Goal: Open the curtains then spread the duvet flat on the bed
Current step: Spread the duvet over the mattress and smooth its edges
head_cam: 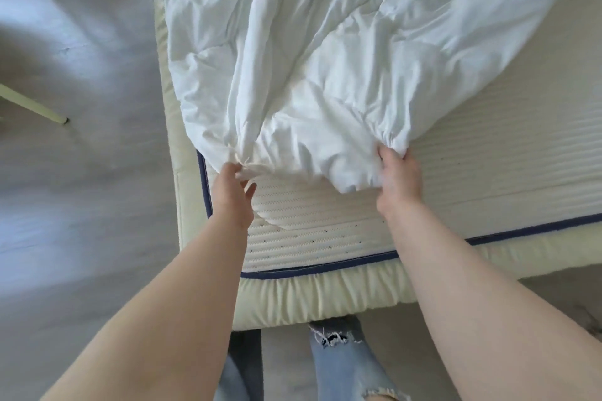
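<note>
Head view, near to far: at the bottom of the frame I see legs in torn blue jeans (pixel 338 358) standing at the foot of the bed (pixel 325 299), whose pale padded frame runs across the lower middle. Above it lies the ribbed mattress (pixel 325 238), edged in dark blue and bare along its near strip and to the right. Both forearms reach over it. My left hand (pixel 233 192) pinches a gathered corner of the white duvet (pixel 342 58) at centre left, some fingers loose below the fabric; my right hand (pixel 399 176), set well apart at centre right, grips the duvet's bunched lower edge. The duvet itself fills the upper middle of the frame, creased and skewed toward the left side of the bed, with mattress exposed at right. Pale chair or table legs (pixel 35 106) show at far left over grey floor (pixel 81 205). No curtains are in view, so I cannot tell their state. I judge the duvet-spreading step is in hand; next calls for drawing this edge toward the foot and rightward, then smoothing the folds.
</note>
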`<move>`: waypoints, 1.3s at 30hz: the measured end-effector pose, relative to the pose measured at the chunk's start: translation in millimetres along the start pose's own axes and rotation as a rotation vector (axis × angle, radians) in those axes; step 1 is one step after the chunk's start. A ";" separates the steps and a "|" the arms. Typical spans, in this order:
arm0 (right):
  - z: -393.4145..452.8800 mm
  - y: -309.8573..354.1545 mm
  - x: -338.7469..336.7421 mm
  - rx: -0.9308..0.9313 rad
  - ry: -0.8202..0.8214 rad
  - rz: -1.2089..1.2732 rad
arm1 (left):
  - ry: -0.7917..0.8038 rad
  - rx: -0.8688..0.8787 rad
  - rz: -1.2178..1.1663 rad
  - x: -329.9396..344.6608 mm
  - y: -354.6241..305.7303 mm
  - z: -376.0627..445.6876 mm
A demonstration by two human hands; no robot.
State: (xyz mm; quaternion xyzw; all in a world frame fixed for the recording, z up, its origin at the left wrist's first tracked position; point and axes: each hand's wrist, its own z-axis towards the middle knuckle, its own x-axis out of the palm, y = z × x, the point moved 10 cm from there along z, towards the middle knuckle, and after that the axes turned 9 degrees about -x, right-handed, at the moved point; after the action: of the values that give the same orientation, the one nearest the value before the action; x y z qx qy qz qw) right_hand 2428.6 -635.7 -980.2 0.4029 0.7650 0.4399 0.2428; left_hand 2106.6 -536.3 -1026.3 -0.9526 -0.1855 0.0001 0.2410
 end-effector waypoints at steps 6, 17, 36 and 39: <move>-84.7 -90.3 -41.9 0.427 0.185 -0.119 | 0.192 -0.098 -0.084 -8.5 11.4 -28.2; -168.0 -158.2 16.8 0.678 0.471 -0.181 | 0.070 -0.257 0.656 -67.5 115.4 -39.9; -237.3 -219.2 58.0 0.695 0.824 -1.185 | -0.283 -0.095 1.255 -221.5 40.2 -18.7; -230.0 -213.0 51.4 0.726 0.953 -1.341 | -0.505 -0.200 1.348 -233.4 25.8 -20.0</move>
State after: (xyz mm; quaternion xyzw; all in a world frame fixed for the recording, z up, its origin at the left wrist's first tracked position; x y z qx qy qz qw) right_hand 2147.2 -764.2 -1052.2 -0.3014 0.9510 0.0576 -0.0368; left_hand 1900.2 -649.1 -1041.3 -0.8483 0.3928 0.3514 0.0503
